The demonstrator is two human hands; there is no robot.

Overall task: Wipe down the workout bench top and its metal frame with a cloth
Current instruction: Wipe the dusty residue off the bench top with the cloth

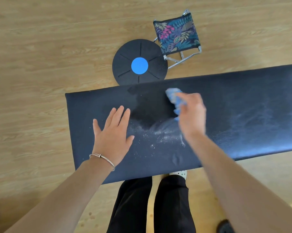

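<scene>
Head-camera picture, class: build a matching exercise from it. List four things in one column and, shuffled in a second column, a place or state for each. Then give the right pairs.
Column one
1. left hand
2. right hand
3. balance board
4. folding stool

Column two
A. has a leaf-print fabric seat
B. grips the blue cloth
C. lies flat, fingers straight, on the bench top
D. round and black, with a blue disc at its centre

Pairs: 1-C, 2-B, 3-D, 4-A
</scene>
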